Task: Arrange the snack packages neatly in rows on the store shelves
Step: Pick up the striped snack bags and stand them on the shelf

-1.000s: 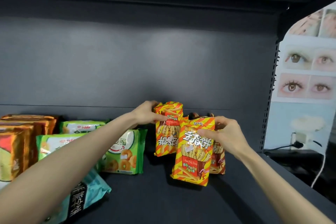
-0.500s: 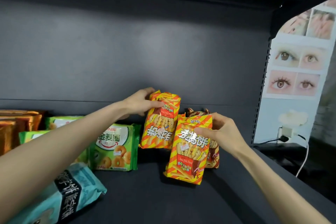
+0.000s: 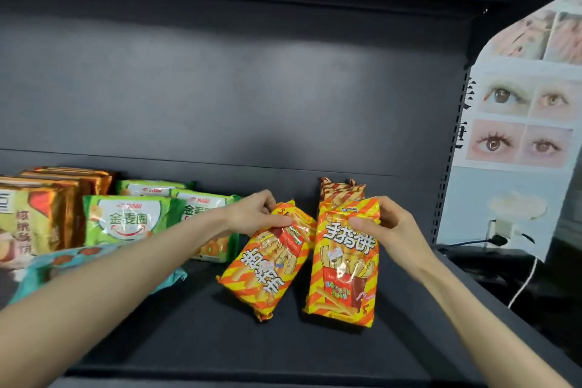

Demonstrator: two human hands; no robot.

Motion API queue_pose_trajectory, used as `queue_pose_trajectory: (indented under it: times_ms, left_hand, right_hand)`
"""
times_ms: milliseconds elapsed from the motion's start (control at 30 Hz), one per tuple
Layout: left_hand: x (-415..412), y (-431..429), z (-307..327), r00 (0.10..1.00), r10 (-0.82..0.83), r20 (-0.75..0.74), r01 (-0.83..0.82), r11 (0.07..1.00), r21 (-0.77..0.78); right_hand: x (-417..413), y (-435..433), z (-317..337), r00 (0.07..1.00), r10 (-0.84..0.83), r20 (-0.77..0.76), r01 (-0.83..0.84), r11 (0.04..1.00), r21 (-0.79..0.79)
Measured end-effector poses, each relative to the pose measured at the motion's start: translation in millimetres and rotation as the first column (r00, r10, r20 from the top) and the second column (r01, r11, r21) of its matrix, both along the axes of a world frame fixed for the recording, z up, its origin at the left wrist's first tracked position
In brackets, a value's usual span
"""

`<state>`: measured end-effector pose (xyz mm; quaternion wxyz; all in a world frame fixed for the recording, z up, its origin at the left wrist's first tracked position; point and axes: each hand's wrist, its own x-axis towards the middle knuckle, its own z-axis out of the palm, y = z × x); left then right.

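Two yellow-and-orange striped finger-biscuit packs stand on the dark shelf (image 3: 220,334). My left hand (image 3: 256,214) grips the top of the left pack (image 3: 267,264), which tilts to the left with its lower end on the shelf. My right hand (image 3: 389,230) holds the top of the right pack (image 3: 345,261), which stands upright. A third striped pack (image 3: 341,192) stands behind the right one, mostly hidden.
Green ring-snack packs (image 3: 126,219) and brown-gold packs (image 3: 34,214) stand at the left. A teal bag (image 3: 59,261) lies under my left forearm. At the right are the shelf's perforated upright (image 3: 447,167), an eye poster (image 3: 519,123) and a white cable (image 3: 522,285).
The left pack has tipped from upright to a leftward slant and come forward. The right pack stays upright in my right hand. The view has shifted to show more packs at the left.
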<state>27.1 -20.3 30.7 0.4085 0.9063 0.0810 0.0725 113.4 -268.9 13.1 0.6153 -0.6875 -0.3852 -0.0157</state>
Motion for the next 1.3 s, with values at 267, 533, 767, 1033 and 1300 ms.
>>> queue_pose_trajectory:
  times_ms: [267,533,767,1033,1300]
  left_hand:
    - [-31.0,-14.3,-29.9,0.978,-0.057,-0.201,0.016,0.98,-0.2]
    - [-46.5,-14.6,-34.5,0.926,-0.025,-0.376,0.001,0.998,-0.065]
    - [-57.5,-12.3,-23.1,0.897,-0.046,-0.44,0.025,0.998,-0.054]
    - [-60.1,-12.0,11.7,0.989,0.143,-0.034,-0.134,0.974,0.184]
    - [-17.1,3.0,32.1,0.969,0.102,0.227,-0.124,0.989,0.082]
  right_hand:
    - [-2.6,-7.5,-19.7,0.998,-0.055,0.036,0.056,0.998,-0.007]
    - [-6.3,-4.6,-25.5,0.998,-0.063,0.028,0.064,0.998,-0.02]
    - [-12.5,-6.4,-24.4,1.0,-0.021,-0.009,0.019,0.99,-0.14]
    - [-14.1,1.6,-18.4,0.999,-0.025,-0.021,0.021,0.986,-0.164]
    - [-0.3,21.7,-10.6,1.0,-0.001,-0.023,-0.002,0.986,-0.169]
